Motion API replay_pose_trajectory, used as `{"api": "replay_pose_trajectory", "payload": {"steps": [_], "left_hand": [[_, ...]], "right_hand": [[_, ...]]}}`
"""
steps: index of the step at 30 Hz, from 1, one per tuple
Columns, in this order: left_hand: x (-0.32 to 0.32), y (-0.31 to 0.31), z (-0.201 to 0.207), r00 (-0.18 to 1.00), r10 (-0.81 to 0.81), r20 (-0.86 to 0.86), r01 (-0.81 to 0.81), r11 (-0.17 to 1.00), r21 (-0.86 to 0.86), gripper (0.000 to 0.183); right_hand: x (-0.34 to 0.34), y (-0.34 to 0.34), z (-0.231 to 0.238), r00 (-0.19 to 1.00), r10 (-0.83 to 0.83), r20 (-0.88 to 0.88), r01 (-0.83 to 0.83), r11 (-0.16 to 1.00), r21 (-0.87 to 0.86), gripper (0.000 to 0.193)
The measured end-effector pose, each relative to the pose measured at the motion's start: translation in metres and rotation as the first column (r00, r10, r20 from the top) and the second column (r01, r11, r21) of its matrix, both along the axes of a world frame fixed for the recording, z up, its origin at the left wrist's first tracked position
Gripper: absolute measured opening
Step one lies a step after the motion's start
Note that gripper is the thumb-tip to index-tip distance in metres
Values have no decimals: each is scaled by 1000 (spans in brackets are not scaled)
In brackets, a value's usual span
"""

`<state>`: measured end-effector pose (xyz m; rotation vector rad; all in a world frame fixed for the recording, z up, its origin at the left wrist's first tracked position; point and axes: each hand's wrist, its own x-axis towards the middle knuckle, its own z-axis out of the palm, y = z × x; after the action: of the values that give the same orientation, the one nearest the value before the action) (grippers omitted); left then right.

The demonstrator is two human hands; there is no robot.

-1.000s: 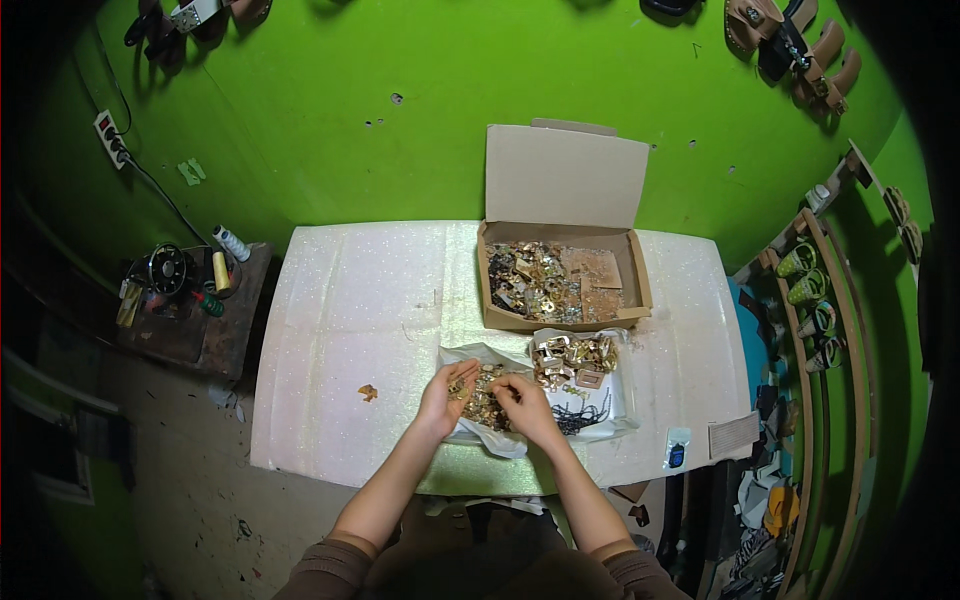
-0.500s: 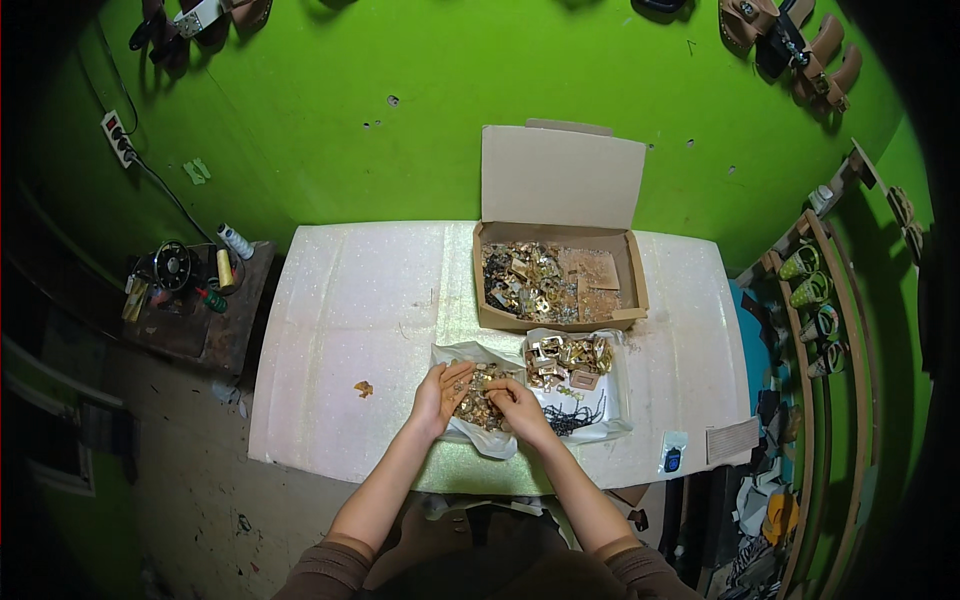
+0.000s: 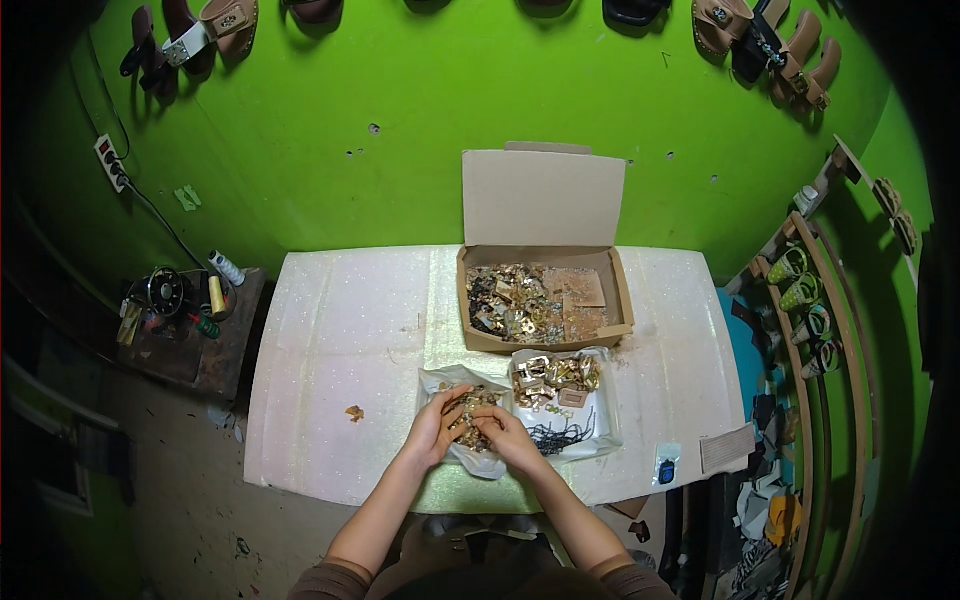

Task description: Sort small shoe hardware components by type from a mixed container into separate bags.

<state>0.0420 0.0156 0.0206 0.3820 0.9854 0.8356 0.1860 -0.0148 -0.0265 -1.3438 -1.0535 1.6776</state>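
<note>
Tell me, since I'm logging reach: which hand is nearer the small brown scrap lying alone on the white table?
Left. The left hand lies just right of the small brown scrap; the right hand is farther right, beyond the left.

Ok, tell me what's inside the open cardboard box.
The cardboard box holds a heap of small gold and dark metal buckles on its left and tan flat pieces on its right. Whatever lies beneath them, and the box floor, is covered.
</note>
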Motion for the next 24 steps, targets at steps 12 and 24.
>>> {"api": "replay_pose_trajectory", "payload": {"steps": [12, 24], "left_hand": [[79, -8, 7, 948, 294, -119, -283, 953, 107, 38], [143, 58, 28, 943, 288, -166, -252, 945, 208, 36]], "right_hand": [[97, 19, 14, 990, 118, -80, -113, 992, 60, 21], [183, 132, 32, 983, 54, 177, -102, 956, 276, 23]]}}
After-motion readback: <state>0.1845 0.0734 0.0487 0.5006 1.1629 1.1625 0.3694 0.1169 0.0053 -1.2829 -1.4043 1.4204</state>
